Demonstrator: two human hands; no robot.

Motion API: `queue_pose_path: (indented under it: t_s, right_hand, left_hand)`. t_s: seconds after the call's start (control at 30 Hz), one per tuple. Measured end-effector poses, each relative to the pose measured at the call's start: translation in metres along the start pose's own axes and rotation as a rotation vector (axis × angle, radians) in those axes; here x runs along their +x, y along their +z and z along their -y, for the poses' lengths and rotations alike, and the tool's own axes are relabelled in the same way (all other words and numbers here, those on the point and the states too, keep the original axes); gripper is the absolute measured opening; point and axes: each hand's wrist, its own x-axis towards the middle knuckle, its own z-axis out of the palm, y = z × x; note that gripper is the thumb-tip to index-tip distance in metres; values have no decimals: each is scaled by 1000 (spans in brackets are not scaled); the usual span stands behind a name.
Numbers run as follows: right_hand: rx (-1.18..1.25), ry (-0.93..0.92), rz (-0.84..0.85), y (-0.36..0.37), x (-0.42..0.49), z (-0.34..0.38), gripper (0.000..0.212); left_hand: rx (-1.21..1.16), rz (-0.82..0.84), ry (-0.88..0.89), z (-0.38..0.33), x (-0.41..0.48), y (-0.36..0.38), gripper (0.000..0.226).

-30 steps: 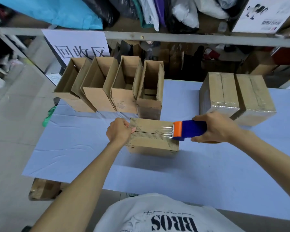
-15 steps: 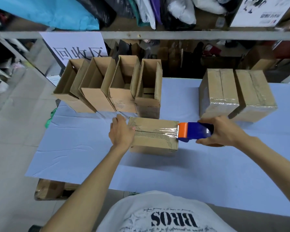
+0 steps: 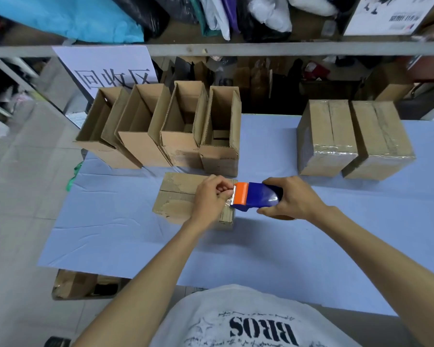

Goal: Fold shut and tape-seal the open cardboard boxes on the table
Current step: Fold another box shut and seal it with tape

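Observation:
A closed cardboard box (image 3: 178, 199) lies on the blue table (image 3: 273, 246) in front of me. My right hand (image 3: 290, 197) grips a blue and orange tape dispenser (image 3: 253, 200) at the box's right end. My left hand (image 3: 211, 196) rests on the box top beside the dispenser's orange blade, its thumb and fingers pinching the clear tape there. Several open boxes (image 3: 183, 128) stand in a row behind. Two taped boxes (image 3: 351, 139) sit at the back right.
A metal shelf rail (image 3: 236, 50) crosses above the table's far edge, with a white sign (image 3: 110, 71) hanging at its left. Bags and cartons fill the shelves behind. The floor lies to the left, with a flattened carton (image 3: 73, 284) under the table.
My right hand drew the dispenser rightward along the box top to its right end. My left hand moved from the box's left end across to the dispenser blade and took hold of the tape.

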Motion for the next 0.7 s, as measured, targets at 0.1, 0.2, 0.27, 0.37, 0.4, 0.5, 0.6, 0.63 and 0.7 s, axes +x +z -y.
queue_pose_path:
  t_s: [0.1,0.2,0.27,0.37,0.4,0.5,0.6,0.63,0.7]
  right_hand:
    - [44,5,24,-4,-1,-4,54]
    - [95,17,26,-13,-10,-14,51]
    - [87,49,26,-21,-18,-20,53]
    - [-81,35,62,-27,-19,-12,56]
    - [-161,33,86,-27,-15,-6,54]
    - [-344,51,159,-23,0,16,44]
    - [-519,68,175,-22,16,45,39]
    - [-608,63,188,-20,19,51,35]
    - [-770,48,248,-11,22,52,25]
  left_hand:
    - [-65,35,23,8,0,-8,14]
    - [-67,25,31,10,2,-7,13]
    - [-73,24,23,9,4,-4,12]
    - [-71,10,24,9,3,0,13]
    - [-80,-3,17,10,2,2,13]
    - [-98,-12,9,12,-2,3,13]
    - [-101,-24,7,10,-1,3,14]
    - [-95,-32,7,9,-2,3,16]
    - [-102,-43,13,11,-3,3,17]
